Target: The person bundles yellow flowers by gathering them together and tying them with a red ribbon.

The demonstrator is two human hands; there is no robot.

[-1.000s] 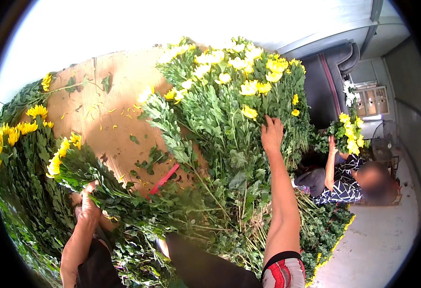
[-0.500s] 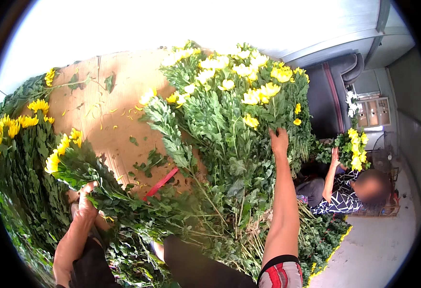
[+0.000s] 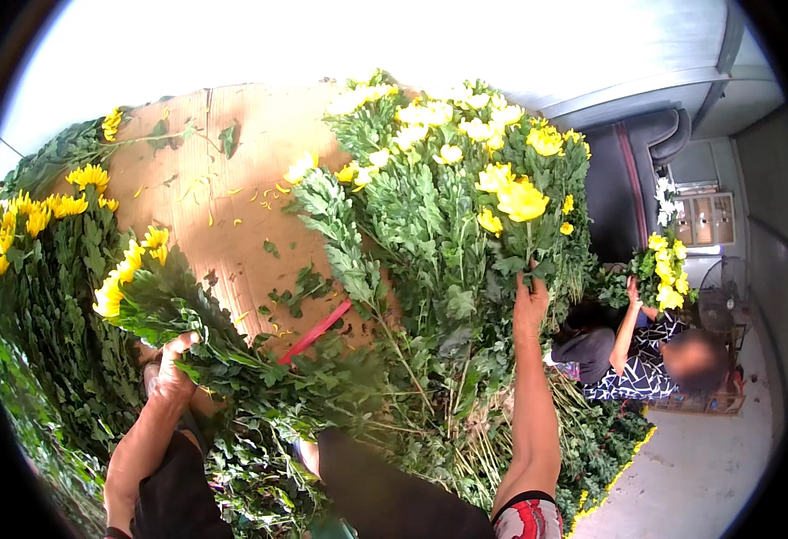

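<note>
My left hand (image 3: 175, 370) is closed around the stems of a small bunch of yellow chrysanthemums (image 3: 124, 274), whose blooms point up and away to the left. On the right, my right hand (image 3: 529, 304) pinches the stem of a single yellow chrysanthemum (image 3: 522, 199) just under its bloom. That flower stands above a large heap of leafy chrysanthemum stems (image 3: 430, 229) with open yellow heads along its far side. The lower stem of the pinched flower is hidden among the leaves and behind my hand.
Brown cardboard (image 3: 232, 207) lies between the flower piles, strewn with petals and leaves. A red strip (image 3: 315, 332) rests on it. More chrysanthemums (image 3: 52, 296) fill the left side. At the right, another person (image 3: 632, 359) holds yellow flowers near a dark sofa (image 3: 611, 180).
My right hand has closed on one chrysanthemum and drawn it toward me, its bloom now larger and apart from the others. The left hand keeps its bunch. The view has shifted slightly.
</note>
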